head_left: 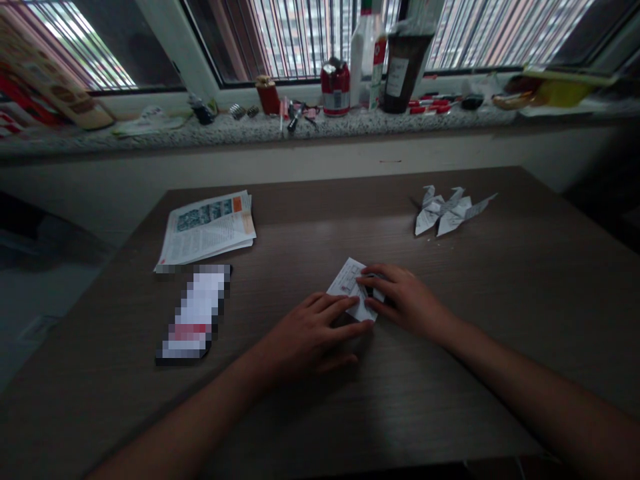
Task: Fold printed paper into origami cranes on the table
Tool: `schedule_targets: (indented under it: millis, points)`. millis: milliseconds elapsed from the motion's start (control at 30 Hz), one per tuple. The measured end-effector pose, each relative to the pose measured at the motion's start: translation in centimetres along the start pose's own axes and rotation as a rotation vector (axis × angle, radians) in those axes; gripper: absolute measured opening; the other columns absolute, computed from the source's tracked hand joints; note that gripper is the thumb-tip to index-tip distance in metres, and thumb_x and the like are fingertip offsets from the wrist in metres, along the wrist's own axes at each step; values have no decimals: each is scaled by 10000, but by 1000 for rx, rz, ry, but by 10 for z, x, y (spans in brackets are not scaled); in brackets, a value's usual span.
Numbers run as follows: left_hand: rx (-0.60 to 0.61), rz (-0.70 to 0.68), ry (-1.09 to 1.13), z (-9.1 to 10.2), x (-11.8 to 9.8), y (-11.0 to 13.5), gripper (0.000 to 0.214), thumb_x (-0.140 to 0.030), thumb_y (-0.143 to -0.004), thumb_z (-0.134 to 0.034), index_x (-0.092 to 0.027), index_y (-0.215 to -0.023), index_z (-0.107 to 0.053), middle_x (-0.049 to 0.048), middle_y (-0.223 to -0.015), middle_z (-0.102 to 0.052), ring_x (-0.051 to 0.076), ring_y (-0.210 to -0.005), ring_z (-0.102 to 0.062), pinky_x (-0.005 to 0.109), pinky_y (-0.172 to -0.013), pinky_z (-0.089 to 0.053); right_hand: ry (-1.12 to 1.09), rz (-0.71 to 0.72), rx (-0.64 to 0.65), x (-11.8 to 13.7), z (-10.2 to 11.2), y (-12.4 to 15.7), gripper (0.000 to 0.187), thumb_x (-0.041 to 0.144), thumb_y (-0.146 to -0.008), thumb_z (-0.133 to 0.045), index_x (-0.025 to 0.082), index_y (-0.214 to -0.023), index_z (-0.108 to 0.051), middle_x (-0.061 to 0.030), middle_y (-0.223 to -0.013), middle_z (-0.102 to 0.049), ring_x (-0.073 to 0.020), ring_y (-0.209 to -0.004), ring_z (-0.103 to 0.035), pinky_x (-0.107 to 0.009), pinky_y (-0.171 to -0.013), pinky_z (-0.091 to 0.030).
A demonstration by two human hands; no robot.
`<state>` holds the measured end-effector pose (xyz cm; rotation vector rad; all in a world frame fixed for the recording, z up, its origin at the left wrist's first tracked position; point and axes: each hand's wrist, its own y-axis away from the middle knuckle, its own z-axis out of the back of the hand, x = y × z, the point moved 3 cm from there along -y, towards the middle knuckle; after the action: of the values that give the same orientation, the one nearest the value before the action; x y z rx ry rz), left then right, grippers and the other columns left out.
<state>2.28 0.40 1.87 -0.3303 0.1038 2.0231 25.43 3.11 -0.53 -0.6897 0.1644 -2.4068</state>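
Note:
A small folded sheet of printed paper (346,277) lies on the brown table, turned like a diamond. My left hand (320,331) rests at its lower left edge, fingers stretched out and apart, with fingertips on the paper. From the right, my right hand (400,293) reaches over the paper's right side, its fingers spread and touching the top. Part of the paper is hidden under both hands. Beyond my right hand stand folded paper cranes (443,212), made of similar printed paper.
A stack of printed sheets (210,230) lies at the table's back left, with a blurred-out phone (195,313) nearer me. Along the granite windowsill (225,137) stand a red can (335,87), a dark tube (404,70), a clear bottle (358,60) and a small red jar (268,95).

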Motion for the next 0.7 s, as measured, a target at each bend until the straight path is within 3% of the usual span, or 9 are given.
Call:
schedule_targets:
  millis: [433, 567, 700]
  points:
    - [-9, 19, -4, -3, -2, -1, 519, -489, -1011, -630, -334, -1497, -533, 120, -1567, -487, 379, -1399, -484, 602, -1122, -421, 78, -11, 4, 7, -3, 2, 389, 317, -1022, -600, 266, -1404, -651, -137, -1448, -607, -331, -1301, -599, -561, -1049, -545]
    - [-48, 24, 47, -1, 8, 1, 542, -432, -1009, -651, -331, -1521, -502, 104, -1561, -500, 342, -1386, -504, 546, -1116, -455, 55, -4, 14, 5, -1, 1, 405, 309, -1010, -621, 295, -1415, -642, -126, -1439, -616, -332, -1281, -615, -569, -1027, -558]
    - [-126, 126, 42, 3, 27, 4, 443, -294, -1035, -602, -283, -1473, -537, 99, -1582, -485, 316, -1420, -479, 531, -1132, -453, 23, 39, 39, 2, 0, 0, 410, 275, -1020, -608, 293, -1429, -621, -115, -1455, -614, -313, -1307, -608, -555, -1061, -538]
